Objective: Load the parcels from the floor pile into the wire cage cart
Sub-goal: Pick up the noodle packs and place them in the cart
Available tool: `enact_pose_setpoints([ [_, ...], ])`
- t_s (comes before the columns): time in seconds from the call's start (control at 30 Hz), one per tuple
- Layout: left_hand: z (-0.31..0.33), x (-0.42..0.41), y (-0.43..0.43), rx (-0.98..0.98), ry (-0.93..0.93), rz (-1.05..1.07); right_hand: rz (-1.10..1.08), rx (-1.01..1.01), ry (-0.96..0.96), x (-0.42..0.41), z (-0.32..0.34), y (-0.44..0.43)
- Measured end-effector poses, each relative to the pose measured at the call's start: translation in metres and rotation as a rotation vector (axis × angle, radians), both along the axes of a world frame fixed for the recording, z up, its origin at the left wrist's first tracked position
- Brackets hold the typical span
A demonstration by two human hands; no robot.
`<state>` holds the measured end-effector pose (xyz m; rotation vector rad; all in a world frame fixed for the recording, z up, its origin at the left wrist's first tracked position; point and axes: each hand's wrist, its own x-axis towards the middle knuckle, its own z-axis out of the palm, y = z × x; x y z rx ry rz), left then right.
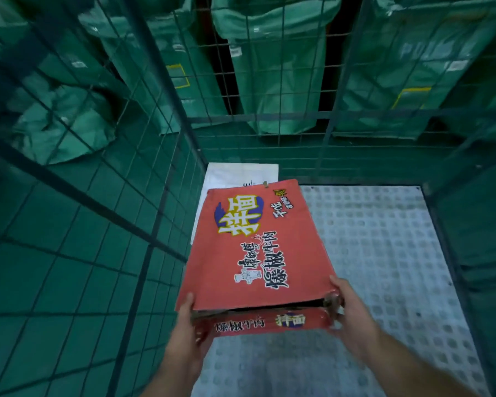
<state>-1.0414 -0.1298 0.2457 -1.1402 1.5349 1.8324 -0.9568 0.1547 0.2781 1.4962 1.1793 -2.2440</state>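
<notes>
**Inside the cage cart: red carton gripped at both near corners**

Beyond the left mesh wall of the wire cage cart [150,253], green sacks [63,124] hang and slump, and more of them line the far side. Within the cart, the left hand [184,333] clasps the near left corner of a flat red carton [258,247], thumb on top and fingers curled beneath. The carton, printed with large characters, lies lengthwise away from the person, along the left side of the cart. Its far end overlaps a white parcel [235,176] lying in the far left corner; whether they touch cannot be told. The right hand [352,319] grips the torn near right corner. To the right lies the cart's pale dimpled floor panel [384,253], bounded by the right mesh wall.
</notes>
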Motion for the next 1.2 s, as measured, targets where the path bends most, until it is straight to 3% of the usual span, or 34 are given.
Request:
enact_pose_setpoints([
  [0.37, -0.133, -0.152, 0.018, 0.076, 0.152, 0.117, 0.01, 0.194, 0.051, -0.156, -0.169, 0.002],
  [0.47, -0.173, -0.179, 0.008, 0.003, 0.058, 0.106, 0.099, 0.332, -0.015, -0.174, -0.214, -0.009],
  [0.57, -0.188, -0.183, 0.014, 0.031, -0.027, -0.016, 0.2, 0.261, -0.094, -0.185, -0.235, -0.026],
  [0.73, -0.181, -0.184, 0.022, 0.079, -0.075, -0.167, 0.342, 0.295, -0.082, -0.2, -0.23, -0.041],
  [0.9, -0.163, -0.163, 0.006, -0.068, -0.165, -0.399, 0.46, 0.314, -0.022, -0.181, -0.203, -0.038],
  [1.03, -0.123, -0.098, 0.004, -0.153, -0.263, -0.485, 0.581, 0.362, -0.197, -0.122, -0.186, -0.053],
  [1.2, -0.051, 0.013, 0.007, -0.102, -0.407, -0.587, 0.649, 0.118, -0.309, -0.011, -0.126, -0.088],
])
